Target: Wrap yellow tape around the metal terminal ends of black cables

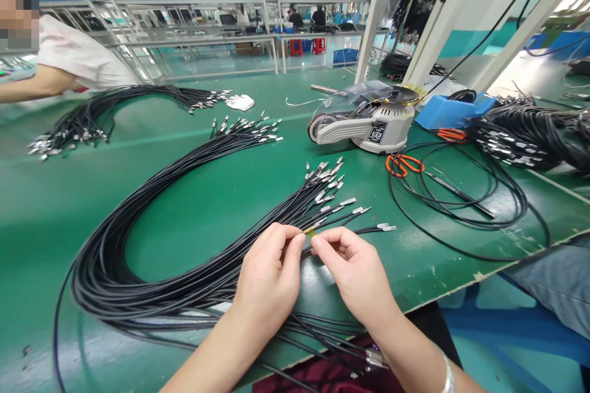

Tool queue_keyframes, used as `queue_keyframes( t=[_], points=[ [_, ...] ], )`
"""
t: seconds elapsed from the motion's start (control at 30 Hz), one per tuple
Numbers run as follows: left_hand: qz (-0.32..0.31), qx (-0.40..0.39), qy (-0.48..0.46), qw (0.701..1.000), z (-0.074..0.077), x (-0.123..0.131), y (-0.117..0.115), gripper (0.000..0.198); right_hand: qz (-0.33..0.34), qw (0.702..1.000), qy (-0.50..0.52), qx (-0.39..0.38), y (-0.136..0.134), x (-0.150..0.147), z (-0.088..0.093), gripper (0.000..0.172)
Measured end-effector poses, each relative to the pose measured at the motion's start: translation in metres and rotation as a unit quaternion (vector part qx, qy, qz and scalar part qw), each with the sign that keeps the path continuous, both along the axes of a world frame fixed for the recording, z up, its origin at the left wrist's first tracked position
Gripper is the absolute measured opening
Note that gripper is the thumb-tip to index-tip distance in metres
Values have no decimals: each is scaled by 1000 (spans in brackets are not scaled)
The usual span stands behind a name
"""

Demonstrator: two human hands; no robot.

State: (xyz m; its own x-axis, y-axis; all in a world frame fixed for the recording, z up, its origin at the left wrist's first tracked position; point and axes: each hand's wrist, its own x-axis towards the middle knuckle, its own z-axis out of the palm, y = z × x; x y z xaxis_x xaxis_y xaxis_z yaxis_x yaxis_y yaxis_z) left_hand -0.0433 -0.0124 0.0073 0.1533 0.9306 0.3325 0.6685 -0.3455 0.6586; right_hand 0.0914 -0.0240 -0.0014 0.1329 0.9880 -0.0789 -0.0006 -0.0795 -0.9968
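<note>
My left hand point(270, 270) pinches a thin black cable near its end, between thumb and forefinger. Close against it, my right hand point(354, 267) is closed at the fingertips on a small piece of yellow tape point(310, 233), which touches the cable. Under and around both hands lies a large bundle of black cables point(99, 258), curved in a U on the table. Silver metal connectors point(348, 202) tip the cable ends, fanned out just beyond my hands. More cable ends hang near my lap, partly hidden by my right forearm.
A grey tape dispenser point(382, 126) stands on the green table point(203, 215). Orange-handled scissors point(405, 165), looped black cable point(520, 196) and a blue bin point(449, 112) lie to the right. Another cable bundle point(115, 98) is near a co-worker's white sleeve point(83, 52) at left.
</note>
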Motion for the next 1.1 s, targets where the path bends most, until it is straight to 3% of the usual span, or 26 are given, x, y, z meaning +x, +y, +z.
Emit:
queue_keyframes(
  t=[0.33,0.63,0.8,0.93,1.1],
  points=[
    [21,-162,-130,978,4,1,3,21,3,1000,1,19,3,-3,-3,16],
    [-8,-286,-298,910,9,1,8,24,7,999,-18,44,4,-5,-3,14],
    [-74,-340,-322,881,12,-7,13,28,21,990,-72,122,4,0,-7,12],
    [-155,-408,-332,836,15,-17,16,30,41,965,-154,210,9,11,-7,9],
    [-234,-481,-353,768,15,-25,19,27,150,918,-191,313,15,24,-2,8]
  ],
)
